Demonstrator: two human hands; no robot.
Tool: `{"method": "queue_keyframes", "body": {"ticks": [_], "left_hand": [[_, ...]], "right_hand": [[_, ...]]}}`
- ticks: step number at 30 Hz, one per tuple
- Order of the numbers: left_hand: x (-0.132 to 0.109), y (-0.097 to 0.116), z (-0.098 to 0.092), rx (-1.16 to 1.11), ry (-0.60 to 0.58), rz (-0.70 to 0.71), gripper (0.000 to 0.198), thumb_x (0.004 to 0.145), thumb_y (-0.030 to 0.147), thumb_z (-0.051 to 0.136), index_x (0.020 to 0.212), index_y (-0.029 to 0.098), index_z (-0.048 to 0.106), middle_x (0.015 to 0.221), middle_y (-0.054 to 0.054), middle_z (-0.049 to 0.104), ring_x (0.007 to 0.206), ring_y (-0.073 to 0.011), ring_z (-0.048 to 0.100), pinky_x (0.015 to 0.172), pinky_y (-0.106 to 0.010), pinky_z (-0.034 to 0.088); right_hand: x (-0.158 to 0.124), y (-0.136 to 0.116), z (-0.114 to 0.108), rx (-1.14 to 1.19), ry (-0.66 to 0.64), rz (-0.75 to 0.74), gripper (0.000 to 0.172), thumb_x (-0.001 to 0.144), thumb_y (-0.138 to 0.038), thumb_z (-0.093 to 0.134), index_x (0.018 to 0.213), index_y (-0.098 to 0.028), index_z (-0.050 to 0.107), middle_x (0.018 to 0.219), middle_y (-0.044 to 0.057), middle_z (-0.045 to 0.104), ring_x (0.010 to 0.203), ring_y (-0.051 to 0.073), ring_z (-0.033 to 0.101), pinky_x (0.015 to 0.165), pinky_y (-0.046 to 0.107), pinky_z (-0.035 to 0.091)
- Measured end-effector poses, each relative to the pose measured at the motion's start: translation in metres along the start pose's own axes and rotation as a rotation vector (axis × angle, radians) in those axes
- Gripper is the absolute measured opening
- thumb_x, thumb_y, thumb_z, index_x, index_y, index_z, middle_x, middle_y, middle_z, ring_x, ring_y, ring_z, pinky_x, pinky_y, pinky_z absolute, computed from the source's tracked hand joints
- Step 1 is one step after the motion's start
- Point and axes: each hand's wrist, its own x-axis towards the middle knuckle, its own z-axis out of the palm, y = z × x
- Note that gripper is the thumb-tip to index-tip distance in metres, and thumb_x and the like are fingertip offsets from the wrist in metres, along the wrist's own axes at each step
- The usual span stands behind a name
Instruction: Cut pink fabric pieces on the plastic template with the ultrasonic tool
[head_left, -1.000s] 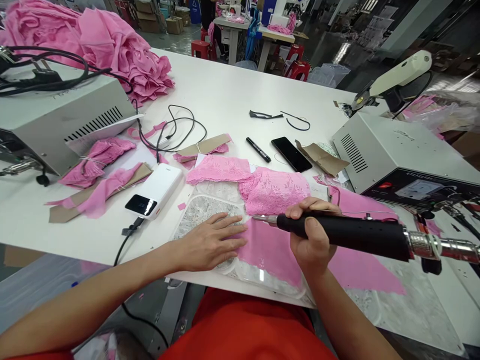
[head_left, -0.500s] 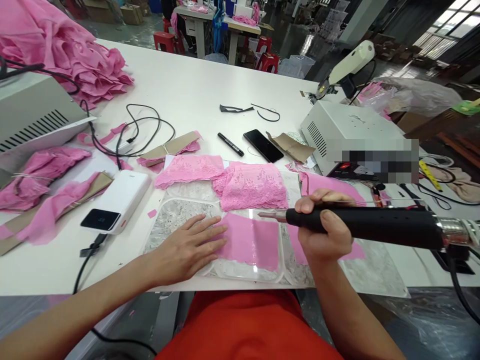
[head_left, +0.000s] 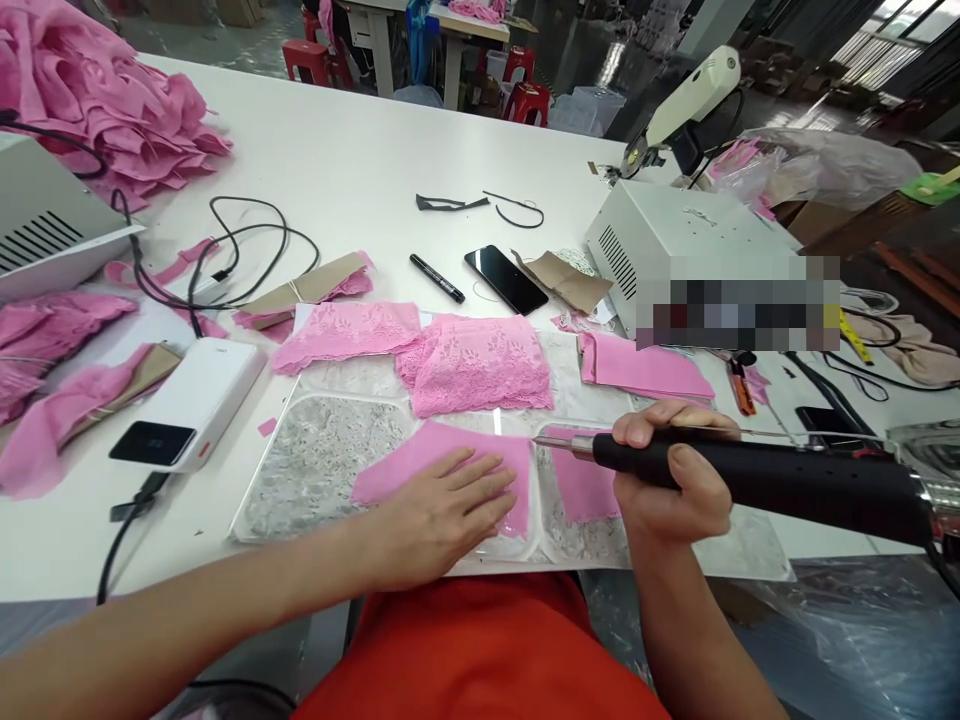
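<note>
My left hand (head_left: 442, 510) lies flat on a piece of pink fabric (head_left: 405, 465), its fingers stretched out to the right. The fabric rests on a clear plastic template (head_left: 251, 480) with rounded corners. In my right hand (head_left: 679, 475) is a thick black handheld tool (head_left: 795, 480) with a pointed metal tip. The tip is at the upper right corner of the fabric; whether it touches, I cannot tell. Right of the tip lies another pink piece (head_left: 585, 490). Behind my left hand are folded pink lace pieces (head_left: 480, 365).
A white power bank (head_left: 217, 395) with a cable stands at left, by bundled pink cloth. A phone (head_left: 506, 280) and a marker (head_left: 436, 278) lie further back. At right is a grey metal box (head_left: 675, 240); at the back left, a pink fabric heap (head_left: 97, 100).
My left hand has moved right over the pink fabric, whose left part now shows further out. The tool's tip now sits at the fabric's upper right corner. The view has shifted.
</note>
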Motion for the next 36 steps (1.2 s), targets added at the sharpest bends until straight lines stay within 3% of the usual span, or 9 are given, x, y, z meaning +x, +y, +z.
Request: {"method": "queue_keyframes", "body": {"ticks": [5, 10, 36], "left_hand": [[0.021, -0.002, 0.016, 0.076, 0.046, -0.047, 0.038, 0.100, 0.020, 0.037, 0.133, 0.006, 0.051, 0.140, -0.015, 0.053, 0.132, -0.0292, 0.047, 0.109, -0.047, 0.039], [0.027, -0.001, 0.025, 0.079, 0.070, -0.083, 0.037, 0.101, 0.024, 0.037, 0.132, 0.008, 0.052, 0.140, -0.014, 0.053, 0.130, -0.0289, 0.049, 0.108, -0.046, 0.041], [0.027, -0.003, 0.021, 0.056, 0.013, -0.073, 0.040, 0.102, 0.031, 0.036, 0.133, 0.012, 0.051, 0.144, -0.013, 0.049, 0.132, -0.0286, 0.047, 0.108, -0.046, 0.039]], "right_hand": [[0.001, 0.002, -0.005, -0.005, 0.015, 0.005, 0.015, 0.061, -0.021, 0.055, 0.076, -0.019, 0.056, 0.074, 0.000, 0.052, 0.052, 0.009, 0.049, 0.049, 0.028, 0.043], [0.002, 0.002, -0.006, -0.001, 0.002, 0.003, 0.016, 0.062, -0.022, 0.055, 0.078, -0.020, 0.056, 0.075, -0.001, 0.052, 0.051, 0.009, 0.048, 0.050, 0.029, 0.045], [-0.002, 0.001, -0.005, 0.005, -0.056, 0.027, 0.018, 0.068, -0.028, 0.063, 0.083, -0.021, 0.057, 0.080, -0.001, 0.053, 0.055, 0.010, 0.051, 0.053, 0.030, 0.048]]}}
